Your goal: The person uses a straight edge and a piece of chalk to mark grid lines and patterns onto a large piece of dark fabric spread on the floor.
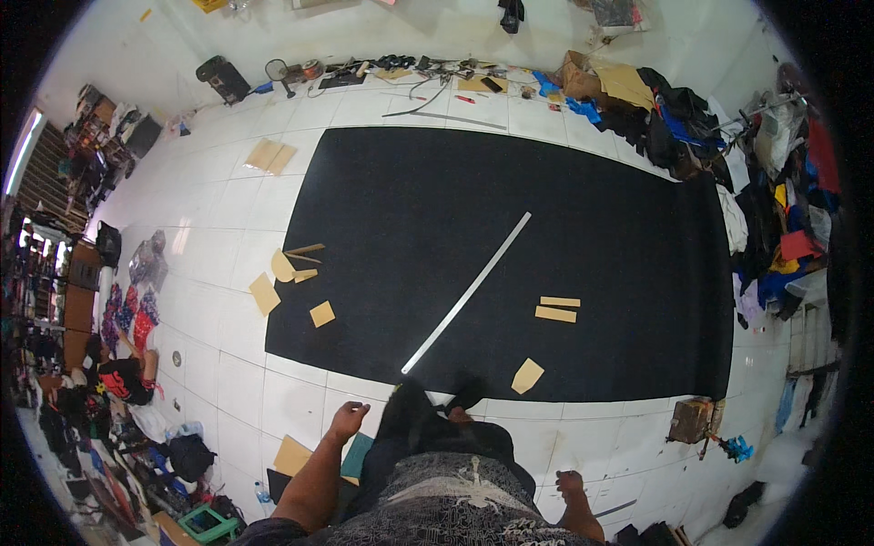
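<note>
Both hands are held open and empty: left hand (348,420), right hand (570,483). One long metal ruler (466,293) and nine cardboard pieces are seen on one black fabric sheet (510,182).

Clothes heap (774,182) along right wall, speaker (222,78) far left

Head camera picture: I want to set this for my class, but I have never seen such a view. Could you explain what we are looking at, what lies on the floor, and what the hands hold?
A wide-angle camera worn on a standing person's head looks down, so straight edges bend. Both hands hang empty: the left hand and the right hand beside the body. On the white tiled floor lies a large black fabric sheet. Across it rests a long metal ruler, with tan cardboard pattern pieces scattered around. Clothes and bags pile up along the walls.
</note>
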A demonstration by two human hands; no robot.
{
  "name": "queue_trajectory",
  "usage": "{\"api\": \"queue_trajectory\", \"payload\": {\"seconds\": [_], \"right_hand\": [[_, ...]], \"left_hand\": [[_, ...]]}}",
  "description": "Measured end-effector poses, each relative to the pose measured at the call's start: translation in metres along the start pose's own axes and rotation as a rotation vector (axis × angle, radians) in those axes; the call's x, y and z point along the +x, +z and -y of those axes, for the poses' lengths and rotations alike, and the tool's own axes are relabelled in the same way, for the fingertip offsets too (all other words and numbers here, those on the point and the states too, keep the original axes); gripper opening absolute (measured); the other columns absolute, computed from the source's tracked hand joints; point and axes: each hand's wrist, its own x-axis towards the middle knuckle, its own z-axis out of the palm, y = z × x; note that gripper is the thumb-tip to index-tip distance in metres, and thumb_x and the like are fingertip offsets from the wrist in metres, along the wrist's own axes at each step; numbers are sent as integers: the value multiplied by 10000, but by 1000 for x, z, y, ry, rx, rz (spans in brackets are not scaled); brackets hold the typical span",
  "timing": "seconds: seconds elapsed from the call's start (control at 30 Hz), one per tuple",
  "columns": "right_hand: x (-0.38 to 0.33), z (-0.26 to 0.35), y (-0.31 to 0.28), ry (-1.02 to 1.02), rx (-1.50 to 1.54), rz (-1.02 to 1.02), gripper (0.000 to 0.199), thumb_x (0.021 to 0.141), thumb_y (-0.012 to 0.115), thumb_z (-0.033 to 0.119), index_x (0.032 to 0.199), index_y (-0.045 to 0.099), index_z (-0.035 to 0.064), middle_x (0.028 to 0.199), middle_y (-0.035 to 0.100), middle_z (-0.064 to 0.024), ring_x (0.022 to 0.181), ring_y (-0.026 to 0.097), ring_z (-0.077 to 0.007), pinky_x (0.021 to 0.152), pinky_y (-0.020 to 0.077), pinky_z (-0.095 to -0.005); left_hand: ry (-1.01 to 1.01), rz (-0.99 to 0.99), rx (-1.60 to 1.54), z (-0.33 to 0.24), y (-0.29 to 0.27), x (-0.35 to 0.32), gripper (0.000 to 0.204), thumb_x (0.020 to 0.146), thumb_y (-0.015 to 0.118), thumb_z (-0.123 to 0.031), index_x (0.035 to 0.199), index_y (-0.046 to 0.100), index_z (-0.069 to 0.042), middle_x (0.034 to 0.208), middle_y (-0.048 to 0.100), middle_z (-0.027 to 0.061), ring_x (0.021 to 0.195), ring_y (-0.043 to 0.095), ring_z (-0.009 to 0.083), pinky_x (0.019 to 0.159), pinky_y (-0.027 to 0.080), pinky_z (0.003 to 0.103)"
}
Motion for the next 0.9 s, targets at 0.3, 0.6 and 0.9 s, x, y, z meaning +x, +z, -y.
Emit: {"api": "queue_trajectory", "payload": {"seconds": [0.3, 0.6, 0.9], "right_hand": [[-75, 77, 239, 21, -282, 99, 315, 895, 729, 284, 1037, 638, 19, 792, 662, -82, 614, 577, -149, 538, 485, -296], [-69, 98, 223, -282, -600, 94, 308, 904, 714, 311, 1000, 670, 21, 818, 666, -75, 646, 576, -140, 573, 486, -290], [-63, 107, 200, -391, -626, 72, 310, 898, 714, 304, 1005, 677, 15, 811, 671, -75, 654, 591, -144, 578, 491, -299]], "left_hand": [[1, -312, 84, 95, -122, -44, 597, 907, 698, -424, 1248, 625, 61, 1027, 706, 219, 892, 683, 259, 805, 536, 382], [-170, -103, -5, 214, -42, -92, 487, 886, 698, -372, 1110, 660, 59, 790, 666, 119, 678, 633, 210, 602, 512, 345], [425, 180, 1077, 306, -11, -108, 248, 845, 652, -245, 913, 695, -11, 891, 696, 171, 758, 691, 319, 693, 549, 443]]}}
